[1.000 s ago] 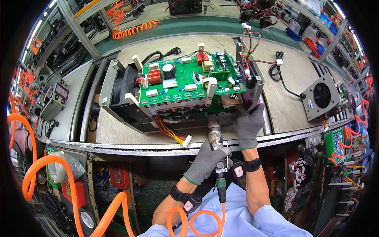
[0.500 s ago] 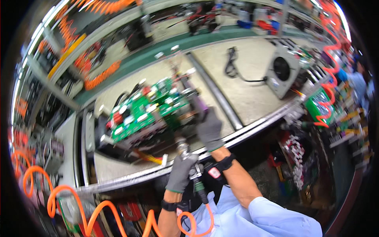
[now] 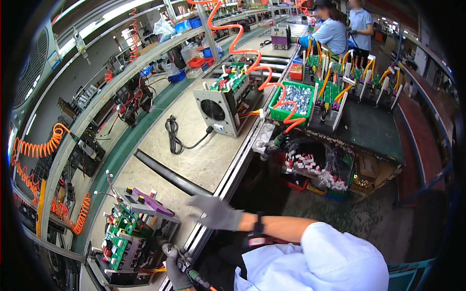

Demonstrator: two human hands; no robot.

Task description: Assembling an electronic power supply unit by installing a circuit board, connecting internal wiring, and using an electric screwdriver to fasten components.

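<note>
Spanning the view, workbench [image 3: 204,167]: pale top with a metal front edge, running from 7 o'clock to 1 o'clock.
Side table [image 3: 374,133]: dark green top at 3 o'clock, carrying upright circuit boards [image 3: 332,92] with yellow wires.
Co-workers: two people in light blue, a nearer person [image 3: 331,36] and a farther person [image 3: 360,24], between 1 and 2 o'clock.
Circuit-board unit [image 3: 121,233]: on the bench between 7 and 8 o'clock, green board uppermost, purple panel [image 3: 159,206] tilted at its upper right end.
Fan unit [image 3: 223,109]: on the bench near 11 o'clock, round black fan facing the viewer.
Green bin [image 3: 286,116]: at 2 o'clock, filled with small pale parts.
Air tool [image 3: 183,264]: near 7 o'clock, nose aimed at the circuit-board unit; contact cannot be told.
Right hand [image 3: 216,212]: grey-gloved, just past 6 o'clock, fingers extended toward 9 o'clock over the bench's front edge, blurred.
Left hand [image 3: 177,272]: grey-gloved, near 7 o'clock, wrapped around the air tool.
Power cord [image 3: 169,132]: black, looped on the fan unit's 8 o'clock side.
</note>
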